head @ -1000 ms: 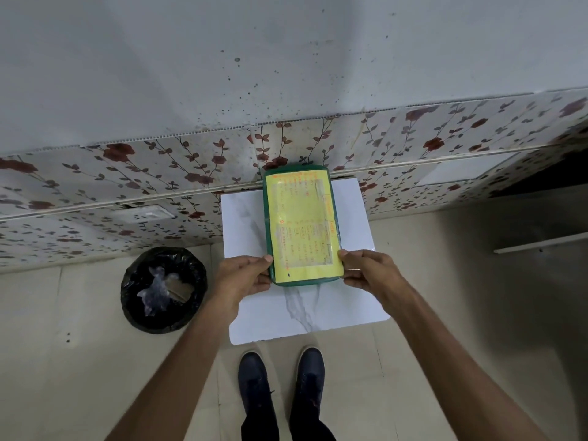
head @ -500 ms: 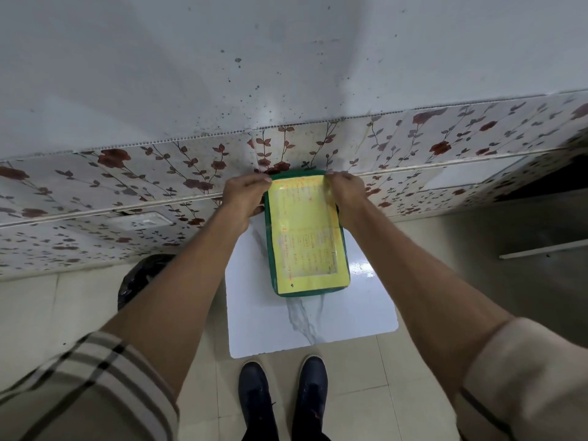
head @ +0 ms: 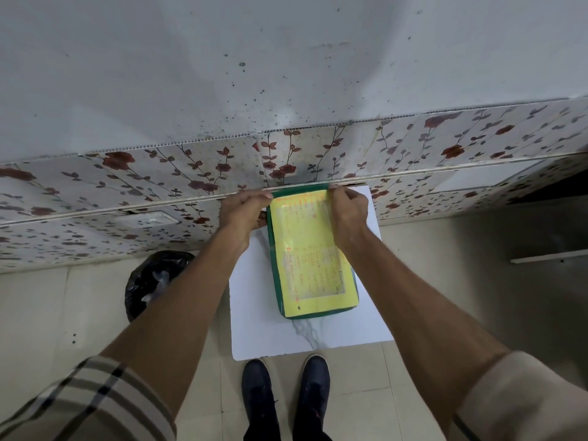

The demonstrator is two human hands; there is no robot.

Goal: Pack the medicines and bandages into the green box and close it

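The green box [head: 276, 265] lies shut on a small white marble-patterned table [head: 254, 319], its lid covered by a yellow printed label [head: 313, 256]. Both of my arms reach to its far end by the wall. My left hand [head: 243, 211] grips the far left corner, fingers curled on the green rim. My right hand [head: 348, 211] holds the far right corner and covers part of the label. No medicines or bandages are in view.
A floral-tiled wall band [head: 159, 176] runs right behind the table, plain grey wall above. A bin with a black bag [head: 152, 281] stands on the floor to the left. My two dark shoes [head: 284, 396] stand at the table's near edge.
A second ago both hands held the box's near corners. They moved to its far corners by the wall and have stayed there; the box lies slightly turned.
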